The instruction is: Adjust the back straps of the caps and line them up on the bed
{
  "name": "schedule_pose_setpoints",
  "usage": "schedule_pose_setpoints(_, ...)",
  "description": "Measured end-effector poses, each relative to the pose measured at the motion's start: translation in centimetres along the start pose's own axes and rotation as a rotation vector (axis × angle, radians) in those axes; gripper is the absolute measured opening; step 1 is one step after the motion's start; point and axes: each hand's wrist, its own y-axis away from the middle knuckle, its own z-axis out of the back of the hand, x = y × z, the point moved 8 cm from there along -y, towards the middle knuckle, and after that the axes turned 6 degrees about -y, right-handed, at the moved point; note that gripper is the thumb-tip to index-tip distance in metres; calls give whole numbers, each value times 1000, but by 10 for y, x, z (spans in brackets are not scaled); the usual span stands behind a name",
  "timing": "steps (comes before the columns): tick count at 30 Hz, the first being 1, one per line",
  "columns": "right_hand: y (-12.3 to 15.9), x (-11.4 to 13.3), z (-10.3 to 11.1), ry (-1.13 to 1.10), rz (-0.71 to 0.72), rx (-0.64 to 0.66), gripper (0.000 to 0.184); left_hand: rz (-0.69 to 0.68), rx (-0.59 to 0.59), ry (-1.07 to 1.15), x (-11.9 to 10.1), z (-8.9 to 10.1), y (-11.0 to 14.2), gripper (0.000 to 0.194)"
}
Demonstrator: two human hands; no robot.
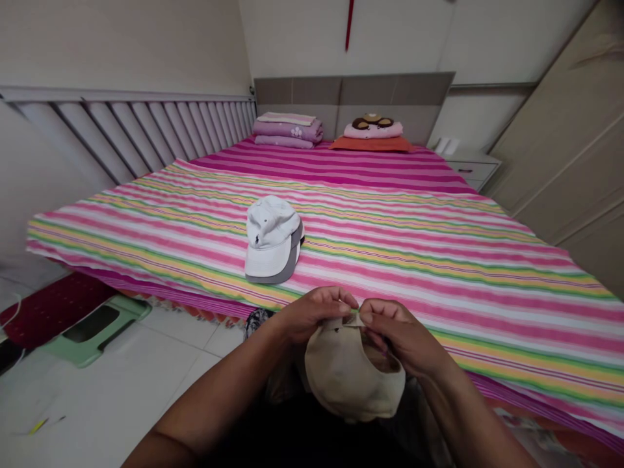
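A beige baseball cap (336, 370) hangs between my two hands at the bed's near edge, its back opening facing up and right. My left hand (319, 312) pinches one end of the cap's back strap. On the other end of that strap, the fingers of my right hand (397, 328) are closed, close beside the left fingertips. The cap's brim is out of sight. Farther up on the bed lies a white cap (273, 231) with a small dark logo, stacked over a grey-brimmed cap (287, 272).
A striped sheet (414, 240) covers the bed. Folded purple bedding (287, 130) and a pink and orange pile (373, 140) sit by the headboard (390, 91). A green stool (97, 328) stands on the floor at left, a nightstand (470, 169) at back right.
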Motion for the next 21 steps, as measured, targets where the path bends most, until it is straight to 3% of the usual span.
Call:
schedule_pose_setpoints(4, -1, 4, 0, 71, 18, -3, 27, 102, 57, -87, 7, -4, 0, 25)
schedule_pose_setpoints(9, 0, 2, -3, 74, 16, 23, 25, 42, 77, -91, 5, -9, 0, 21)
schedule_pose_setpoints(13, 0, -3, -6, -59, -5, 28, 25, 9, 74, -50, 7, -10, -1, 22)
schedule_pose_setpoints(17, -4, -9, -2, -130, -48, 98, 29, 14, 39, -8, 5, -2, -3, 27)
schedule_pose_setpoints(21, -5, -25, 19, -166, -126, 125, 35, -69, 1, 77, -11, 14, -6, 30)
